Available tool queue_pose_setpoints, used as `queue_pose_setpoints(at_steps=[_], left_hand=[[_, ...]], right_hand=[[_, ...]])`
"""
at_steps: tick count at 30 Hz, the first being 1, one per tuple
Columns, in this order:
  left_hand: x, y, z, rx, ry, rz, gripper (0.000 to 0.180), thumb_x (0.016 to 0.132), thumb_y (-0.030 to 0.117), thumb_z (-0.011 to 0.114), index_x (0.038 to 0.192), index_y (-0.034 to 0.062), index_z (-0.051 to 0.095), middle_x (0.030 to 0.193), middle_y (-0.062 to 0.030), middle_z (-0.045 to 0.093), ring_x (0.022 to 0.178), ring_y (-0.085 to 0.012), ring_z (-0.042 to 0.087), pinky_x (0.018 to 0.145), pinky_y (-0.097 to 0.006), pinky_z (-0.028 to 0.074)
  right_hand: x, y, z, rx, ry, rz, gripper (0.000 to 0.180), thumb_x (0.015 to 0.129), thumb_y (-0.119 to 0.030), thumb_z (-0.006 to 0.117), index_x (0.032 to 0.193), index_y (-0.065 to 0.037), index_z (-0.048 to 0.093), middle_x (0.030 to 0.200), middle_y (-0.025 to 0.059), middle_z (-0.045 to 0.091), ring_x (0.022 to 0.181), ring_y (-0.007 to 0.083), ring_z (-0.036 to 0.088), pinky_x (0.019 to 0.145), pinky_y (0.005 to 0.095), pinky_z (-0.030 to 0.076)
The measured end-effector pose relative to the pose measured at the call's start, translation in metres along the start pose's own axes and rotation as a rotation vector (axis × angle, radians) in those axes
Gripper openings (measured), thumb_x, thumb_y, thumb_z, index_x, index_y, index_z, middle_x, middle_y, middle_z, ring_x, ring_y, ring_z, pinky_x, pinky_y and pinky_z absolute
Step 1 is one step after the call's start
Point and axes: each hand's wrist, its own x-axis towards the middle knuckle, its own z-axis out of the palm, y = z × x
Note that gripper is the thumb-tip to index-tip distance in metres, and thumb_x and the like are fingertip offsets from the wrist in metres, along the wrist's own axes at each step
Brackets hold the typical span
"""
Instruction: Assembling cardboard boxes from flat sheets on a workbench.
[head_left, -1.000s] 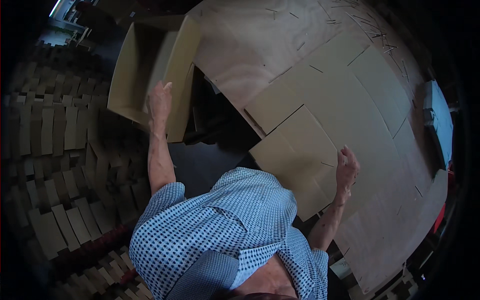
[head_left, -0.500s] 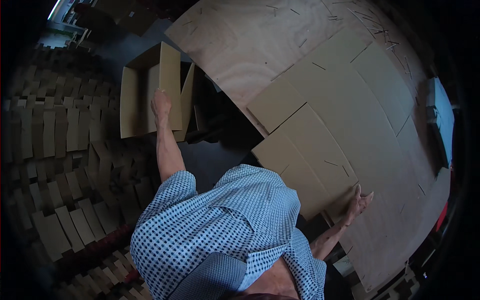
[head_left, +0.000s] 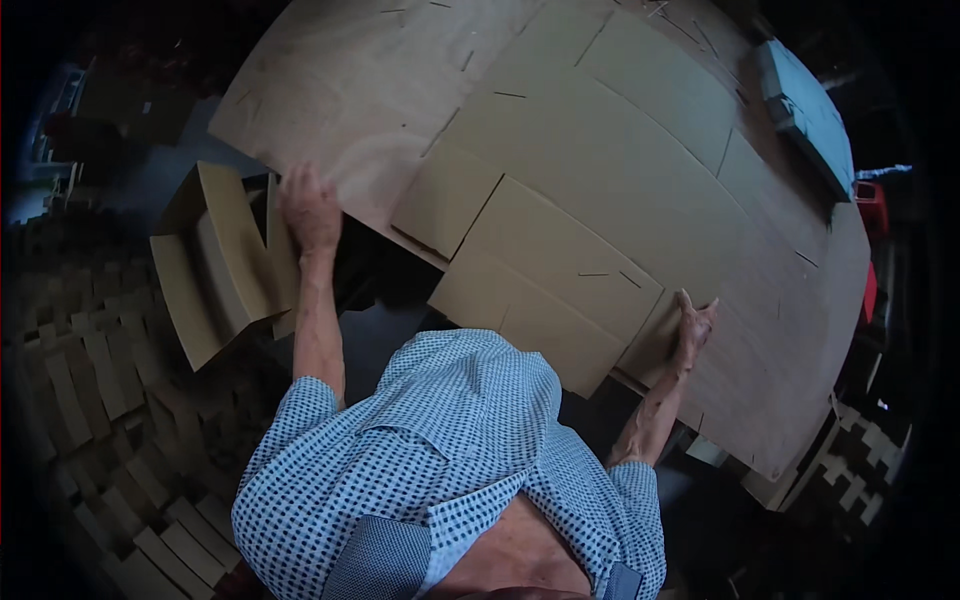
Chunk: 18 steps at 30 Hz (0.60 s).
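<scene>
flatly, cardboard sheet (head_left: pixel 545 275) lengthwise lower-left to upper-right

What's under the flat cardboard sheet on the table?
The flat cardboard sheet lies on the wooden table, its near edge overhanging. The right hand rests on it. Whatever lies beneath it is covered.

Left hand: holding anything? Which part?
The left hand grips the folded cardboard box by its upper right edge. The right hand lies flat on the cardboard sheet, holding nothing.
</scene>
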Motion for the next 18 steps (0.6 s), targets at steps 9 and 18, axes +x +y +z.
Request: queue_pose_setpoints(at_steps=[9, 18], left_hand=[[0.055, 0.189, 0.143, -0.271, -0.339, 0.049, 0.063, 0.084, 0.041, 0.073, 0.122, -0.0055, 0.056, 0.128, -0.0198, 0.058, 0.123, -0.0367, 0.052, 0.101, -0.047, 0.044], [0.071, 0.189, 0.116, -0.419, -0.393, 0.064, 0.061, 0.082, 0.033, 0.076, 0.124, -0.0023, 0.052, 0.121, -0.0215, 0.058, 0.108, -0.0409, 0.059, 0.090, -0.051, 0.050]], right_hand=[[0.011, -0.007, -0.017, 0.197, 0.038, 0.032, 0.064, 0.078, -0.025, 0.080, 0.130, 0.005, 0.057, 0.122, 0.0197, 0.068, 0.111, 0.0296, 0.065, 0.098, 0.0370, 0.048], [0.004, -0.057, -0.054, 0.208, 0.295, -0.082, 0.059, 0.077, -0.018, 0.077, 0.130, -0.002, 0.059, 0.102, 0.0159, 0.073, 0.094, 0.0274, 0.070, 0.087, 0.0368, 0.053]])
